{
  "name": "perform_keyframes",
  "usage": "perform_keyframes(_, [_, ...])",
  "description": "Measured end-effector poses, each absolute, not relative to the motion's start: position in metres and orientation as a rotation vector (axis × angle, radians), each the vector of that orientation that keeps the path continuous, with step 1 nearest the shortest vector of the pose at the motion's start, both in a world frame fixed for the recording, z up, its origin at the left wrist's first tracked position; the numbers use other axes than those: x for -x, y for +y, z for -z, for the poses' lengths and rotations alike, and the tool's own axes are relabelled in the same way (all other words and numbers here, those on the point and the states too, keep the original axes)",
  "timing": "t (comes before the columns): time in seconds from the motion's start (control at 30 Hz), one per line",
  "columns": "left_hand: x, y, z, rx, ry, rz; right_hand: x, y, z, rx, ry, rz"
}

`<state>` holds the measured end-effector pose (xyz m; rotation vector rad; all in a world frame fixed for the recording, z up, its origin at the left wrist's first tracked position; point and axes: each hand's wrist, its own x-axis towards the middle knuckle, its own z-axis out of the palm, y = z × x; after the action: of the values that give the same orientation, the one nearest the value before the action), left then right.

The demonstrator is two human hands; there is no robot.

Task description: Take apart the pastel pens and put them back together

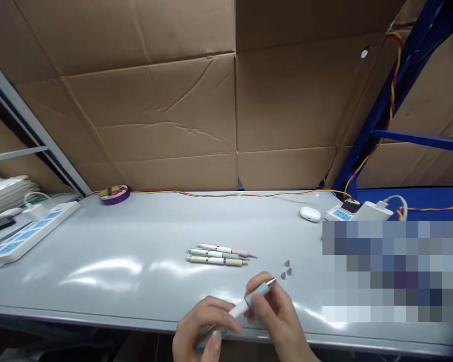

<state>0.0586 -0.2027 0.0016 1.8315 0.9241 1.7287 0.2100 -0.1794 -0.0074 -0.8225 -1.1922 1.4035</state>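
Note:
Near the table's front edge, my left hand [204,327] is closed round the rear part of a white and light blue pen [238,308]. The fingers of my right hand [274,314] pinch the same pen near its light blue grip, with the silver tip pointing up and to the right. Farther back lie several parts: a white and pink pen [226,249], a white and green pen [215,254] and a white and beige pen [215,260], side by side. Small grey cone-shaped pieces [289,271] rest to the right of them.
A roll of tape [114,195] sits at the back left, with a power strip [30,236] at the left edge. A white earbud case [310,214] and a second power strip [338,213] are at the back right. A red and yellow wire [219,195] runs along the back edge.

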Motion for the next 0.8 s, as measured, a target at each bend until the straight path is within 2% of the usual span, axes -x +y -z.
perform_keyframes(0.07, [-0.049, -0.197, 0.0, -1.93, 1.01, -1.731, -0.224, -0.176, 0.003, 0.806, -1.119, -1.168])
perform_keyframes(0.17, [-0.021, -0.184, 0.002, -2.161, 1.278, -1.501, -0.259, -0.167, -0.008, 0.884, -0.921, -0.814])
perform_keyframes(0.3, [0.006, -0.16, 0.001, -2.342, 1.565, -1.278, -0.3, -0.157, -0.014, 1.308, -1.045, -0.498])
perform_keyframes(0.5, [-0.002, -0.15, 0.001, -2.583, 1.563, -1.009, -0.312, -0.148, 0.004, 1.621, -1.507, -0.321])
perform_keyframes(0.7, [0.0, -0.152, 0.007, -2.489, 1.715, -0.818, -0.313, -0.143, 0.015, 1.679, -1.788, -0.006])
perform_keyframes(0.8, [0.0, -0.148, 0.011, -2.437, 1.785, -0.794, -0.313, -0.143, 0.02, 1.738, -1.869, 0.049])
